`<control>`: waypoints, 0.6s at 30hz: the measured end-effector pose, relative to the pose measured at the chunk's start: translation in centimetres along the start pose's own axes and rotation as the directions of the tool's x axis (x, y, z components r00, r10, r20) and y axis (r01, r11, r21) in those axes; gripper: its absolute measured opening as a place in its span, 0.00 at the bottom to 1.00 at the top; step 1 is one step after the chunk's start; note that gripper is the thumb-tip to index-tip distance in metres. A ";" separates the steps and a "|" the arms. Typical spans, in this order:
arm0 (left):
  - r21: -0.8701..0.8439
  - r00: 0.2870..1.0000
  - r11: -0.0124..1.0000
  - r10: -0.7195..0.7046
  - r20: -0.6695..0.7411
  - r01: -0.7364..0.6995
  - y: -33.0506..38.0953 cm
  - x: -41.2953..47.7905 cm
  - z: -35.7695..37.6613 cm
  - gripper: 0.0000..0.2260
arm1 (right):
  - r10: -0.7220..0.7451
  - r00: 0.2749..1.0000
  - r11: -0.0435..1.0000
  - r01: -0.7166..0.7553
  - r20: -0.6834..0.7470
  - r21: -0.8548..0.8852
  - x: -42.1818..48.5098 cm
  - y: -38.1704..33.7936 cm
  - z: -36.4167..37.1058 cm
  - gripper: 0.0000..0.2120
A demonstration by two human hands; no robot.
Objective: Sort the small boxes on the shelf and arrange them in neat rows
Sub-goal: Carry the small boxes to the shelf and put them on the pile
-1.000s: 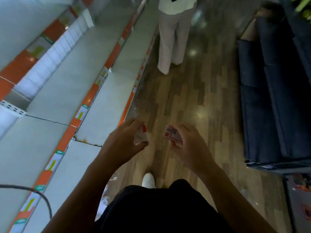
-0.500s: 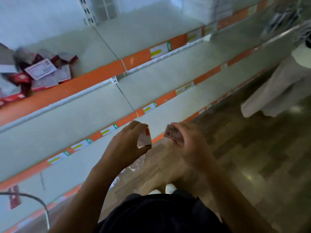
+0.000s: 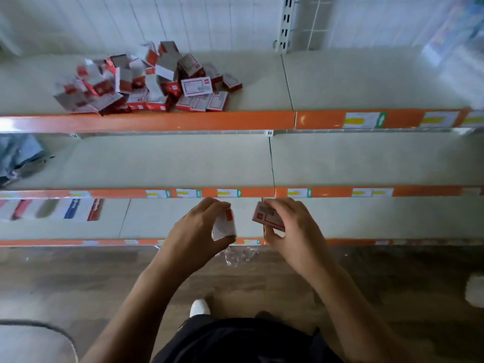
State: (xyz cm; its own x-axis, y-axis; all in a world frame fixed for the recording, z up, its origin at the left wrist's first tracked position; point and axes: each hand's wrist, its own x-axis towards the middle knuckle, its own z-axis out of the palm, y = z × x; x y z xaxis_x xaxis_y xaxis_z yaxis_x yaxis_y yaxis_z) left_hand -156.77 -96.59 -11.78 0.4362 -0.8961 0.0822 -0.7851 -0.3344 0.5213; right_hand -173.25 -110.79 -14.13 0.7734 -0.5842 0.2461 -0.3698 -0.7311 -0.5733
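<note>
A jumbled pile of several small red-and-white boxes lies on the top shelf, left of centre. My left hand grips one small white box with a red corner, held low in front of the lowest shelf. My right hand pinches another small box with a red square on its label. The two hands are close together, a small gap apart, well below and to the right of the pile.
Three cream shelves with orange price strips face me. Packaged goods lie on the lowest shelf at left, a blue-grey bag on the middle shelf. Crumpled clear plastic lies on the wooden floor. My white shoe shows below.
The view has swung left from the aisle and another person to face the shelves squarely; the pile of boxes came into view. Both hands still hold their boxes in the same pose.
</note>
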 end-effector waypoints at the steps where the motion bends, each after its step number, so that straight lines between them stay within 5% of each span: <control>1: 0.005 1.000 1.000 -0.012 -0.010 0.012 -0.5 -0.2 -0.5 0.25 | -0.024 1.000 1.000 0.024 0.004 0.009 0.5 -0.3 0.4 0.23; 7: 0.027 0.999 0.999 -0.042 -0.028 0.043 -3.5 -0.7 -2.6 0.26 | -0.062 0.998 0.998 0.062 0.005 0.018 2.5 -2.5 2.4 0.22; 18: 0.057 0.985 0.986 0.159 -0.061 -0.156 -6.9 5.2 -7.6 0.25 | -0.008 0.994 0.999 0.002 -0.109 -0.053 7.0 -6.3 4.4 0.23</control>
State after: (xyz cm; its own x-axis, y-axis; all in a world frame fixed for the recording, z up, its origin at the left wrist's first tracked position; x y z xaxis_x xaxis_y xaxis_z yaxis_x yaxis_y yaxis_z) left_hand -145.73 -96.67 -8.49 0.3316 -0.9184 0.2159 -0.8673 -0.2068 0.4527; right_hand -163.23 -108.75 -12.27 0.7157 -0.6132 0.3343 -0.3951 -0.7502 -0.5302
